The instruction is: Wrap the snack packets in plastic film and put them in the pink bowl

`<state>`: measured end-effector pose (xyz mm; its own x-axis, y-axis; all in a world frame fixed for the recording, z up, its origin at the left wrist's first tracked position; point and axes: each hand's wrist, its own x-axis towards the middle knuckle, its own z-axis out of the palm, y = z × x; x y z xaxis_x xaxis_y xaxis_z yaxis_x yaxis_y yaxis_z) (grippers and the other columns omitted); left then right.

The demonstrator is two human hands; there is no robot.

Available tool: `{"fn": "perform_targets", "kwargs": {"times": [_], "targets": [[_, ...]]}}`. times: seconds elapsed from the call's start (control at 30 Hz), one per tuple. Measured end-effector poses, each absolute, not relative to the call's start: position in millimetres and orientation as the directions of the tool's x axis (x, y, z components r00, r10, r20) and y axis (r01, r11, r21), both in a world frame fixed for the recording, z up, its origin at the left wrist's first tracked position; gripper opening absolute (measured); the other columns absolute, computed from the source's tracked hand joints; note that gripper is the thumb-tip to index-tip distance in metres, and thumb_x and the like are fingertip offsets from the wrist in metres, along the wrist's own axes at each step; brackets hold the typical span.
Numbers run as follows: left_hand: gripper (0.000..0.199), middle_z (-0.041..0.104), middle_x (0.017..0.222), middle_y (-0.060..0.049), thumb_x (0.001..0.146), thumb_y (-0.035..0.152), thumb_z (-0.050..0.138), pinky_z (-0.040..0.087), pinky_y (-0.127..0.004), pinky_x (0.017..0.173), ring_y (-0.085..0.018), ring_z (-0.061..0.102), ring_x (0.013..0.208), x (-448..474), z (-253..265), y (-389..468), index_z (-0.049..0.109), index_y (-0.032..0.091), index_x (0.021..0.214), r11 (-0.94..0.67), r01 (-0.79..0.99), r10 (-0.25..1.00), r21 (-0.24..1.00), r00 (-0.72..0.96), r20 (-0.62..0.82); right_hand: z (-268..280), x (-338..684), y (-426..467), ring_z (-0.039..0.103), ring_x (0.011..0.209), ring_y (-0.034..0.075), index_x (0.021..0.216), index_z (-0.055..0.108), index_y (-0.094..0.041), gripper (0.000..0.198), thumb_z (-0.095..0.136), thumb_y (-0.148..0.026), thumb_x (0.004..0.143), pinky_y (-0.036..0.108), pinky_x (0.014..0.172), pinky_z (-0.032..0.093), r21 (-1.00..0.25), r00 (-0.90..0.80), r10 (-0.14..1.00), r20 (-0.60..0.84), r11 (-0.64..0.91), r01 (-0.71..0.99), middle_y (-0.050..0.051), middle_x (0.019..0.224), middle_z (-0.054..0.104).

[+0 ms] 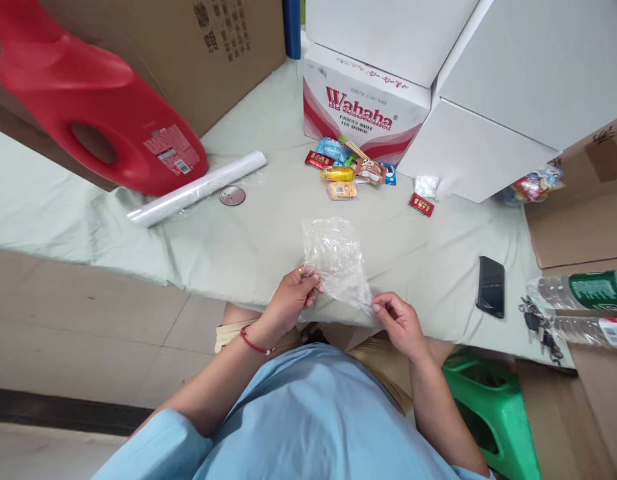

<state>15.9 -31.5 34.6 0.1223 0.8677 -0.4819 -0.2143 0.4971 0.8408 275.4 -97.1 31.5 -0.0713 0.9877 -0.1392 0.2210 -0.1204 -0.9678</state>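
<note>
A clear, crinkled plastic bag (338, 257) lies at the table's front edge, stretched between my hands. My left hand (299, 293) pinches its near left corner, with the thumb on top. At the near right corner, the thumb and forefinger of my right hand (399, 321) are closed on the plastic. Beyond the bag sits a small heap of wrapped snacks: a yellow packet (338, 174), a brown packet (371, 171), a blue packet (333, 150) and a red packet (318, 160). No snack shows inside the bag.
A white plastic film roll (198, 189) and a round metal disc (232, 195) lie left, by a red jug (103, 113). A Wahaha carton (363, 107) stands behind the snacks. To the right are a phone (491, 287), keys (538, 327), bottles (598, 291) and a green stool (493, 407).
</note>
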Motion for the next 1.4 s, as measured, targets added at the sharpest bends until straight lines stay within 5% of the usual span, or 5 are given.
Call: {"fn": "perform_targets", "kwargs": {"times": [0.27,0.6,0.83,1.03,1.4], "targets": [[0.039,0.062,0.063,0.005,0.074,0.051,0.076,0.027,-0.021,0.047,-0.004,0.042,0.042,19,28,-40,0.054,0.019,0.084,0.488,-0.134,0.871,0.862,0.138,-0.472,28,279,-54,0.069,0.081,0.019,0.1,0.074,-0.02,0.059,0.076,-0.076,0.081,0.03,0.067,0.06,-0.923,0.02,0.923,-0.385,-0.385,0.023,0.008,0.095,0.074],[0.037,0.056,0.063,0.007,0.08,0.051,0.069,0.032,-0.023,0.048,-0.009,0.043,0.047,12,21,-46,0.052,0.021,0.091,0.487,0.046,0.842,0.872,0.241,-0.483,10,266,14,0.055,0.063,0.015,0.099,0.073,-0.021,0.032,0.065,-0.049,0.085,0.033,0.067,0.052,-0.888,0.22,0.974,-0.053,-0.147,0.436,0.003,0.089,0.067],[0.049,0.062,0.109,-0.008,0.082,0.022,0.068,0.053,-0.037,0.076,-0.02,0.062,0.082,15,8,-54,0.056,0.017,0.13,0.044,0.548,0.998,0.835,-0.06,-0.013,4,252,39,0.058,0.076,0.019,0.106,0.076,-0.022,0.03,0.069,-0.042,0.085,0.04,0.084,0.053,-0.719,0.119,0.99,0.075,-0.029,0.695,0.007,0.109,0.061],[0.036,0.071,0.119,-0.007,0.085,-0.003,0.053,0.04,-0.046,0.108,-0.028,0.054,0.131,11,10,-49,0.072,0.024,0.101,-0.656,0.552,0.745,0.515,0.584,0.322,0,256,37,0.056,0.075,0.019,0.086,0.075,-0.023,0.018,0.068,-0.04,0.084,0.037,0.08,0.051,-0.773,0.145,0.989,0.035,-0.065,0.632,0.005,0.102,0.059],[0.021,0.066,0.079,-0.002,0.094,0.021,0.051,0.037,-0.04,0.09,-0.02,0.062,0.083,-23,50,-26,0.058,0.02,0.074,-0.573,0.443,0.648,0.689,0.76,0.05,25,298,39,0.05,0.071,0.018,0.082,0.071,-0.022,0.025,0.069,-0.047,0.08,0.032,0.071,0.043,-0.843,0.182,0.983,0.025,-0.077,0.532,0.0,0.074,0.063]]}}
